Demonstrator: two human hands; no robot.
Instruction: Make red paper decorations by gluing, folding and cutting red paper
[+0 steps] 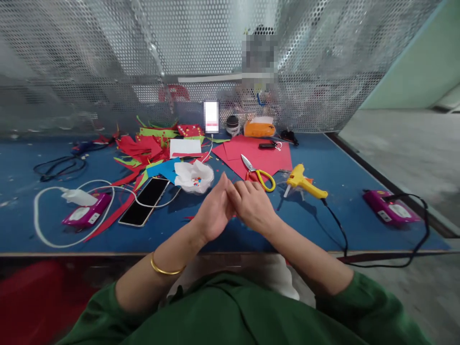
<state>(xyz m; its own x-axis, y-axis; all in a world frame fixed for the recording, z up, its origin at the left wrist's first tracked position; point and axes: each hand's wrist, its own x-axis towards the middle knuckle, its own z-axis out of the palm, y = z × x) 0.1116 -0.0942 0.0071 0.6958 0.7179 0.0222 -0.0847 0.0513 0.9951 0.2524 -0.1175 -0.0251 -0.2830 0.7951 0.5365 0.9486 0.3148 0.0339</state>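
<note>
My left hand (213, 215) is held over the front of the table, its palm turned inward and its visible fingers straight. Against it my right hand (253, 206) rests with bent fingers, their tips hidden between the two hands. Whatever may lie between them does not show. Just beyond them, a paper-lined bowl (189, 176) holds small coloured bits. Yellow-handled scissors (266, 179) lie partly on red paper sheets (233, 151) behind my right hand. To the right stands a yellow glue gun (305, 181) with a black cord.
Red and green paper scraps (143, 146) are heaped at the back left. A black-screened phone (145, 201) lies left, near a purple power box (88, 211) with a looping white cable. Another purple box (390, 208) sits right. A perforated metal screen (201, 43) rises behind the table.
</note>
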